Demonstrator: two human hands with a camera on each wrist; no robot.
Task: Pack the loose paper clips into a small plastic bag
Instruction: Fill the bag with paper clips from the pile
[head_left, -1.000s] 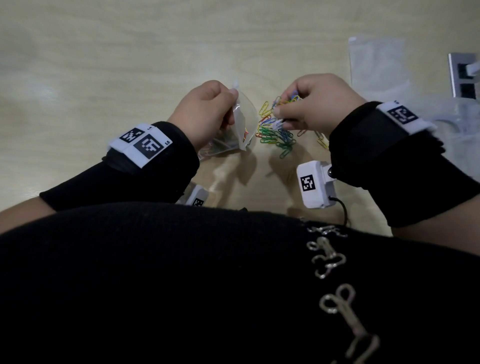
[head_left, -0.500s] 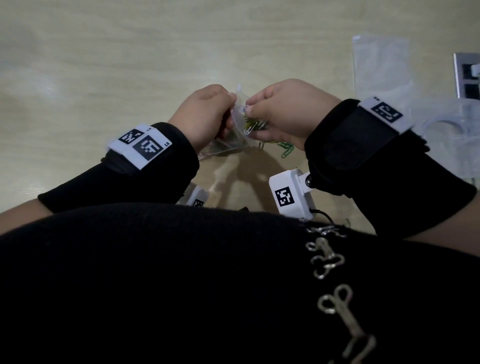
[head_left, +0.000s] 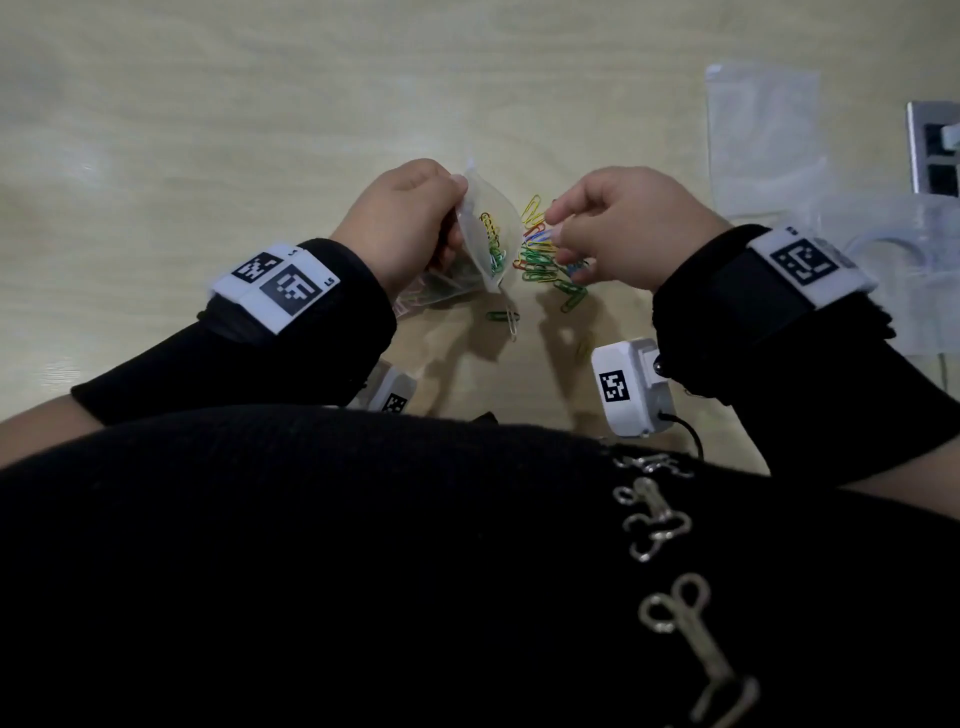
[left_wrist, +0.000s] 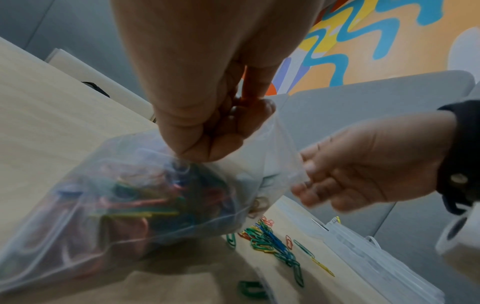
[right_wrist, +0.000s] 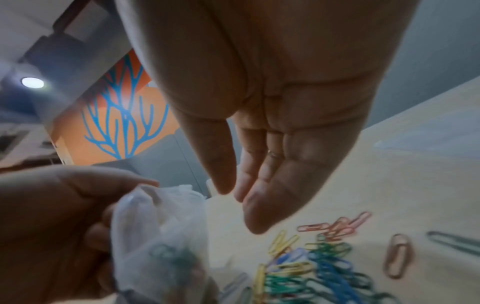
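Head view: left hand (head_left: 402, 221) pinches plastic bag (head_left: 485, 234) at its mouth.
Bag contents: coloured clips.
Right hand (head_left: 623, 228): fingers relaxed, empty, above loose paper clips (head_left: 545, 260) on table (head_left: 260, 130).

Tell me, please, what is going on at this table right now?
A person is packing coloured paper clips into a small plastic bag. The left hand grips the bag by its mouth; it already holds many clips. The right hand is empty, fingers relaxed, above the loose pile of clips on the table. A few stray clips lie nearer the person.
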